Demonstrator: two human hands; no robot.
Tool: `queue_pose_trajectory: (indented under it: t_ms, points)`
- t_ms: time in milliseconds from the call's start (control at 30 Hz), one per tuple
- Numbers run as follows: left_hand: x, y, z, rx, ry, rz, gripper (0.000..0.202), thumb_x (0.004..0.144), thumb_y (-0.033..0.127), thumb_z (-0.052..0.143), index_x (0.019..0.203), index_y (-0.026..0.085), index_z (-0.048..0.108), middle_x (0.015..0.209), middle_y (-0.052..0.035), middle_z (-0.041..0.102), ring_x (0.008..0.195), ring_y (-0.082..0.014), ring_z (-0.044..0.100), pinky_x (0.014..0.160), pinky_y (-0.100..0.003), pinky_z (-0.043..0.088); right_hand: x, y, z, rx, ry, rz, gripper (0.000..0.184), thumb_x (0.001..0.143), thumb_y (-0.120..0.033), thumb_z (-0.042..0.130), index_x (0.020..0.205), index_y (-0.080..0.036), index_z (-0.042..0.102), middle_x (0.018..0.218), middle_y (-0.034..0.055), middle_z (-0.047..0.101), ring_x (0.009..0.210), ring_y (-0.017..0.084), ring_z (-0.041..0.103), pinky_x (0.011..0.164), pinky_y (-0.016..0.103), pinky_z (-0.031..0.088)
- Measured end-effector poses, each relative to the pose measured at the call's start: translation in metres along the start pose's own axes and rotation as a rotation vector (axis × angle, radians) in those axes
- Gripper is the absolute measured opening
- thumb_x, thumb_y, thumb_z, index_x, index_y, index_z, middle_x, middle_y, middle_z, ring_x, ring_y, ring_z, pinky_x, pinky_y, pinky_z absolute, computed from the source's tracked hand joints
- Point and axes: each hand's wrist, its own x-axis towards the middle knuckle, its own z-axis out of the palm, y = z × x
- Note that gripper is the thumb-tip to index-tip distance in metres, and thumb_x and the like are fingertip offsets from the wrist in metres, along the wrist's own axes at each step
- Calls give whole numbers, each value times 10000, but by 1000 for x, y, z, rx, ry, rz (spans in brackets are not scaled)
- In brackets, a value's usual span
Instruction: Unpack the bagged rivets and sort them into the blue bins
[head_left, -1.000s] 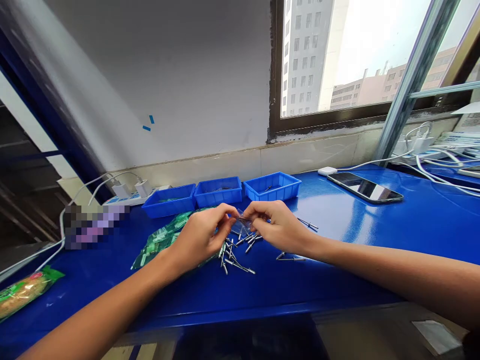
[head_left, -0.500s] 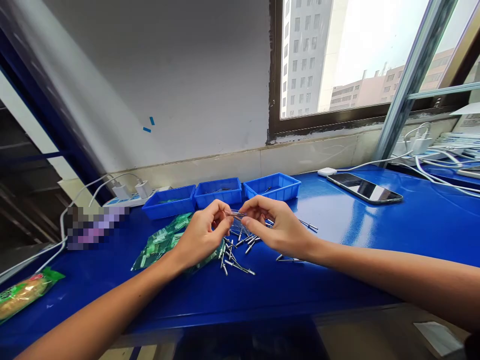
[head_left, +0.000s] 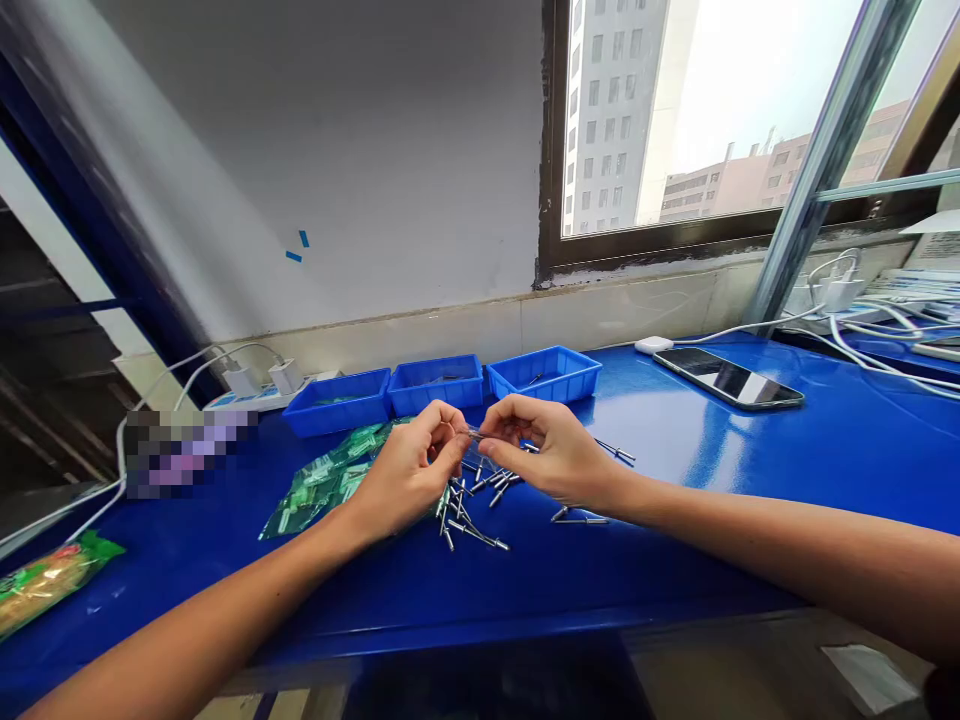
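Note:
My left hand [head_left: 416, 460] and my right hand [head_left: 544, 450] meet over the middle of the table, thumb and fingertips of each pinched on the edge of a small clear plastic bag [head_left: 475, 436]. The bag's lower part hangs below the fingers; whether anything is inside I cannot tell. Loose silver blind rivets [head_left: 469, 530] lie scattered beneath and in front of my hands, a few more to the right. Beside my left hand are green printed plastic packets [head_left: 319, 485], partly covered by that hand.
Along the wall stand three blue bins: a left bin [head_left: 337, 402], a middle bin [head_left: 436, 384] and a right bin [head_left: 546, 375], with small items in them. A phone [head_left: 727, 378] lies at right. White chargers [head_left: 285, 376] and a wrapped snack [head_left: 56, 580] are at left.
My fingertips have shifted slightly on the plastic bag, and its edge between them looks narrower. Both hands stay in nearly the same place; the rivets and bins have not moved.

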Motion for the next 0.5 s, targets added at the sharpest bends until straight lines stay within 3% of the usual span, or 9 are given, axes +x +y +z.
queue_pose_trajectory:
  t_ms: [233, 400, 500]
  points:
    - [3, -7, 4, -73, 3, -4, 124, 847, 291, 453, 819, 171, 450, 586, 39, 479, 516, -94, 459, 488, -212, 340, -1, 3, 8, -36, -13, 96, 153, 730, -234, 609, 649, -184, 490, 571, -43, 505, 509, 83, 436, 477, 232, 355]
    - [2, -3, 1, -76, 60, -12, 126, 844, 296, 476, 838, 172, 456, 555, 49, 477, 515, -95, 467, 501, -213, 338, -3, 1, 8, -166, 57, -28, 82, 746, -216, 593, 765, -186, 520, 618, -32, 547, 559, 98, 482, 517, 239, 374]
    - [1, -1, 1, -142, 27, -40, 131, 845, 304, 473, 841, 177, 441, 548, 56, 465, 516, -96, 466, 496, -206, 341, -2, -1, 6, -221, 90, -106, 74, 751, -181, 576, 819, -179, 547, 650, -24, 561, 593, 100, 496, 544, 240, 387]
